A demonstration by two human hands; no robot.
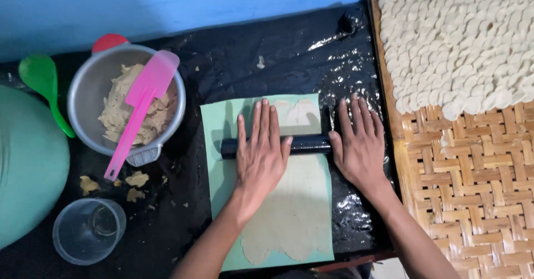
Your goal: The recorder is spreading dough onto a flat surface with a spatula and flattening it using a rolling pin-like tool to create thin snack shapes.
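Note:
A black rolling pin (307, 144) lies across a thin sheet of pale dough (297, 209) on a light green mat (212, 123). My left hand (261, 151) rests flat on the pin's left half, fingers stretched out and together. My right hand (360, 142) presses flat on the pin's right end, partly over the black plastic sheet (289, 51). Both palms lie on the pin without gripping it. The dough reaches from the mat's near edge to beyond the pin.
A metal bowl (89, 87) of dough with a pink spatula (139, 104) stands at left, beside a green spoon (44, 87) and a clear cup (89, 230). Dough crumbs (136, 179) lie near it. A woven bamboo tray (473, 190) with several round dough pieces (456, 40) sits right.

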